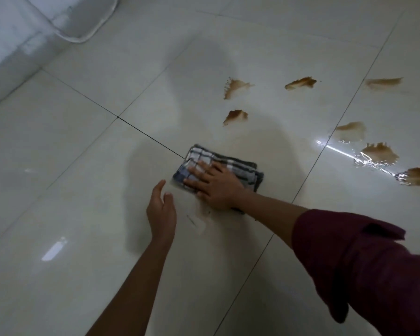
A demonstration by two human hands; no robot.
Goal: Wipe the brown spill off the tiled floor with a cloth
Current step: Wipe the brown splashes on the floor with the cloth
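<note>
A folded checked cloth [230, 163], grey, white and blue, lies flat on the pale tiled floor [83, 141] at the centre. My right hand [214, 185] presses on it with straight spread fingers. My left hand [161, 212] hovers just left of the cloth, fingers relaxed, holding nothing. Several brown spill patches lie beyond and to the right: one close behind the cloth [235, 116], others at the back [235, 87] and at the right [378, 152]. A faint wet smear [201, 221] sits just in front of the cloth.
A white object with a rounded rim [83, 25] stands at the top left beside a white wall or cabinet [7, 44]. Dark grout lines cross the floor. Wet glare [364, 161] shines among the right-hand patches.
</note>
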